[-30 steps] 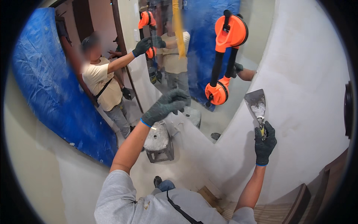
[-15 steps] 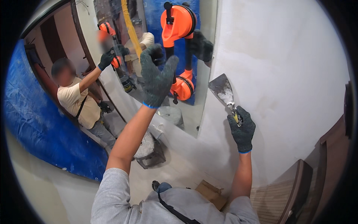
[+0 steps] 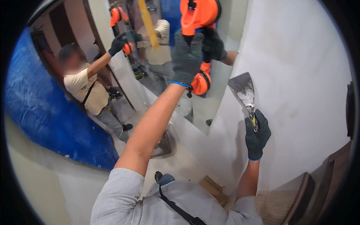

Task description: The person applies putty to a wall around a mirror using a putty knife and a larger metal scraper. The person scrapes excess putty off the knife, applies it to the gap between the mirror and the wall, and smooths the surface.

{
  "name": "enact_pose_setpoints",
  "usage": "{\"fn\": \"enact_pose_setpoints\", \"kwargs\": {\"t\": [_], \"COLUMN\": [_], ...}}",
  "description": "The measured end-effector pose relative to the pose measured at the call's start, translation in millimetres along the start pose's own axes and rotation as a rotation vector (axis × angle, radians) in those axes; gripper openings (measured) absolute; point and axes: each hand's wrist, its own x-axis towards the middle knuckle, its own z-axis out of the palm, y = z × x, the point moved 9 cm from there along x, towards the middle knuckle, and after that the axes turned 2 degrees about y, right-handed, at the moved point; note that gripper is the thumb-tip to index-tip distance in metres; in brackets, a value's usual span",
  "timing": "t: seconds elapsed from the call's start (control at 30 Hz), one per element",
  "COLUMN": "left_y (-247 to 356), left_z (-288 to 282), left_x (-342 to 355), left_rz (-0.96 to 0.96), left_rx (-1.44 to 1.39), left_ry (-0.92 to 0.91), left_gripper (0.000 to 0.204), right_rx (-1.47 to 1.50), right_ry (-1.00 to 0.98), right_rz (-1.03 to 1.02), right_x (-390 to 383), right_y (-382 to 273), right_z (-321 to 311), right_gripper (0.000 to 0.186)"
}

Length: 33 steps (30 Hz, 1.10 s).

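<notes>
Suction lifter (image 3: 198,45), orange, double-cupped, stuck on the mirror panel (image 3: 228,56) near its right edge, upper cup at the top of the view, lower cup (image 3: 200,83) just below the wrist; probably set there to give a grip on smooth glass that offers no other hold. Left hand (image 3: 187,56), in a dark knit glove, raised against the handle between the cups, fingers pressed together and pointing up, apparently closing over the bar, though a full wrap cannot be told. Right hand (image 3: 257,135), gloved too, curled tight around the handle of a putty knife (image 3: 245,92), blade up and lying close against the white wall (image 3: 300,93) just beside the mirror's edge, seemingly kept clear of the glass. Co-worker's gloved hand (image 3: 119,43) reflected at upper left, gripping a second orange lifter (image 3: 116,15).
</notes>
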Motion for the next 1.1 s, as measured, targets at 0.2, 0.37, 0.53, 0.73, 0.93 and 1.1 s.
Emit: {"fn": "enact_pose_setpoints", "kwargs": {"t": [0.2, 0.37, 0.53, 0.73, 0.93, 1.1], "left_y": [18.1, 13.6, 16.6, 6.9, 7.7, 10.9], "left_z": [-12.9, -17.5, -6.0, -14.5, -16.5, -10.0], "left_x": [-10.4, -11.4, -9.0, -12.5, -8.3, -10.2], "left_rz": [0.227, 0.104, -0.049, -0.085, -0.111, -0.050], "left_rx": [0.192, 0.097, -0.003, -0.040, -0.013, -0.023], "left_ry": [0.031, 0.049, 0.062, 0.081, 0.051, 0.052], "left_gripper": [0.022, 0.017, 0.019, 0.022, 0.022, 0.019], "right_rx": [-0.189, -0.281, -0.303, -0.406, -0.214, -0.036], "right_ry": [-0.102, -0.099, -0.146, -0.330, -0.125, 0.105], "right_rz": [-0.056, -0.110, -0.230, -0.161, -0.145, -0.113], "right_x": [39.6, 59.2, 74.8, 93.9, 51.3, 0.7], "right_y": [-38.4, -60.1, -71.4, -80.1, -55.1, -19.7], "right_z": [-9.6, -15.7, -19.8, -10.6, -5.8, 14.2], "right_gripper": [0.030, 0.028, 0.028, 0.026, 0.029, 0.034]}}
